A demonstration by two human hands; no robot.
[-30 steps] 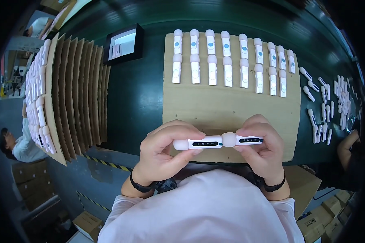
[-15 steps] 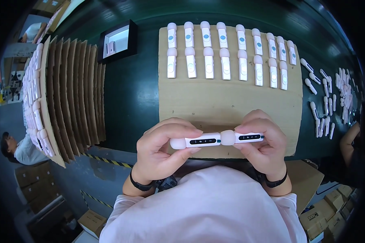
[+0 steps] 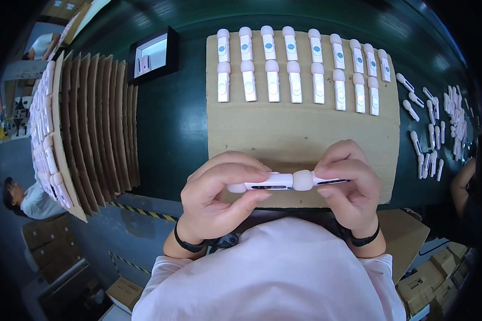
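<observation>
My left hand point(image 3: 211, 200) is closed on a white wand-shaped device point(image 3: 278, 180), pinched between thumb and fingers. Its rounded pale pink head points left and a narrow dark panel runs along its side. In my right hand point(image 3: 359, 198), closed the same way, is a second white wand-shaped device point(image 3: 303, 181). This one's pale head meets the base of the first, end to end in one line. Both are held above the near part of a cardboard sheet point(image 3: 300, 128). Farther back on that sheet stand two rows of similar devices point(image 3: 295, 85), the far row bearing blue round marks.
Upright cardboard sheets point(image 3: 99, 128) stand at the left, with more devices point(image 3: 49, 152) on the outer one. A black-framed box point(image 3: 171, 51) lies on the green table point(image 3: 171, 120). Loose devices point(image 3: 432, 134) are scattered at the right, near another person's arm point(image 3: 462, 184).
Both devices have been rolled about their long axis, so their dark panels now look narrower. My hands keep their hold. The board and rows appear shifted slightly left in the view.
</observation>
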